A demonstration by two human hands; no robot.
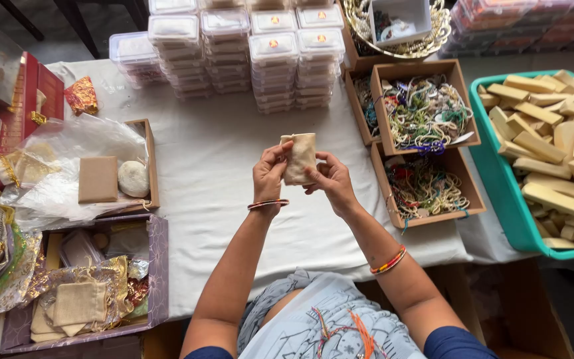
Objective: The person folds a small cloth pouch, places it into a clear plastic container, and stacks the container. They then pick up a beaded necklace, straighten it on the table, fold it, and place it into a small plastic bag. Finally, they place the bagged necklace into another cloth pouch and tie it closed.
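Note:
A small beige cloth pouch [299, 157] is held upright above the white tablecloth [214, 179], pinched between both hands. My left hand [268, 177] grips its left edge with thumb and fingers. My right hand [331, 181] holds its right side and lower corner. Each wrist carries a thin coloured bangle. The pouch looks flat; whether anything is inside cannot be told.
Stacks of clear plastic boxes [274, 60] stand at the back. Wooden trays of coloured threads [423, 113] sit to the right, beside a teal crate of pale wooden blocks [553, 153]. On the left are a tray with a pouch and a round pale lump [133, 178], and a purple box of pouches [81, 302].

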